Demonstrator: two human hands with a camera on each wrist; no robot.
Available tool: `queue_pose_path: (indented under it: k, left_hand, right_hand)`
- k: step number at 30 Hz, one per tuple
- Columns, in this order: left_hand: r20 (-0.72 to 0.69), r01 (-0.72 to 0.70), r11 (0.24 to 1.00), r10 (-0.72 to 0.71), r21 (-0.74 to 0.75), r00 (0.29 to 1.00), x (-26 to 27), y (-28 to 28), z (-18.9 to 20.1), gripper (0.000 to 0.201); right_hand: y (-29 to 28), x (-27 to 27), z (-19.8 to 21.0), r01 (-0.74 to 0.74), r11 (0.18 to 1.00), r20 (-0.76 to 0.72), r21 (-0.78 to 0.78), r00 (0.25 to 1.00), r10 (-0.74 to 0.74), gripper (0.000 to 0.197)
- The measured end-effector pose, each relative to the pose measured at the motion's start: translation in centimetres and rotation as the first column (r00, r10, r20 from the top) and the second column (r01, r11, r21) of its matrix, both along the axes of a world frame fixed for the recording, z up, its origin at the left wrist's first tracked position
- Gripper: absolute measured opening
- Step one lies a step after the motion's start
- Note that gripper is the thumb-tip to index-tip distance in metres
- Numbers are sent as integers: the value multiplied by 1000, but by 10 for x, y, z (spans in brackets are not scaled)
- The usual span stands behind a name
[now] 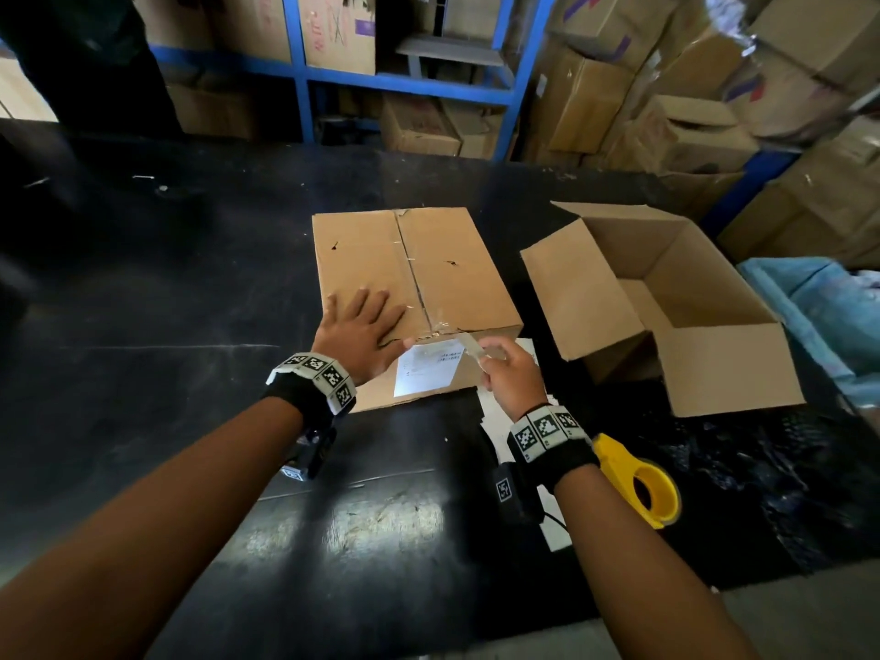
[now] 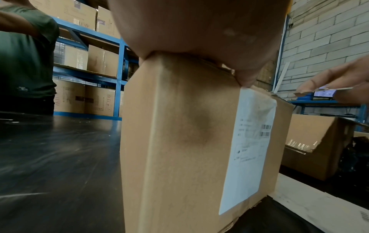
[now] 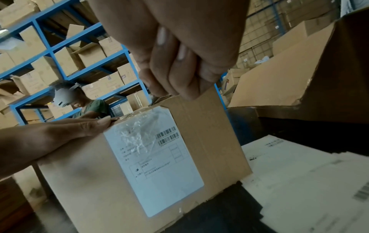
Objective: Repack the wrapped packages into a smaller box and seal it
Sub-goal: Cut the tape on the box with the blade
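Note:
A closed cardboard box [image 1: 428,269] with a clear-taped top seam stands mid-table, a white shipping label [image 1: 426,366] on its near side. My left hand [image 1: 362,326] lies flat on the box's top near corner, fingers spread, thumb at the edge. My right hand [image 1: 495,359] pinches a strip of clear tape [image 1: 471,343] lifted from the box's near top edge. In the right wrist view the fingers [image 3: 179,71] curl just above the box [image 3: 209,134] and its label [image 3: 155,157]. An open box [image 1: 666,302] with nothing visible inside stands to the right. No wrapped packages show.
A yellow tape dispenser [image 1: 638,478] lies on the black table [image 1: 166,302] by my right wrist. White sheets [image 3: 299,173] lie under and beside the closed box. Blue plastic wrap [image 1: 819,297] sits at the far right. Another person [image 2: 26,63] stands beyond the table's left, before blue shelves of cartons.

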State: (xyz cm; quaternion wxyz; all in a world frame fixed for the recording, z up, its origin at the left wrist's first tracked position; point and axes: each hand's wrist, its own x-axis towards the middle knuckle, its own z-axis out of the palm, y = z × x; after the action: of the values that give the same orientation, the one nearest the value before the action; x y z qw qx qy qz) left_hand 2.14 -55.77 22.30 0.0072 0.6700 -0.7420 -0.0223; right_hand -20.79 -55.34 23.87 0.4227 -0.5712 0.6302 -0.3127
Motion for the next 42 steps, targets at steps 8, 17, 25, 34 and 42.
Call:
queue_pose_path:
  k: [8, 17, 25, 34, 42]
  left_hand:
    - [-7, 15, 999, -15, -42, 1000, 0, 3, -3, 66]
    - [-6, 31, 998, -32, -52, 999, 2, 4, -4, 64]
    - [3, 48, 996, -47, -70, 999, 2, 5, -4, 63]
    - [5, 45, 995, -45, -91, 999, 3, 4, -5, 67]
    - [-35, 44, 994, -47, -96, 998, 4, 4, -5, 57]
  right_hand:
    - [1, 8, 3, 104, 992, 109, 79, 988, -112, 20]
    - [-1, 33, 7, 102, 982, 100, 156, 988, -119, 12]
    - [-4, 36, -2, 128, 983, 89, 129, 986, -140, 21]
    - [-6, 60, 5, 80, 993, -32, 82, 996, -78, 20]
    - [-1, 72, 6, 96, 985, 44, 142, 994, -103, 17]
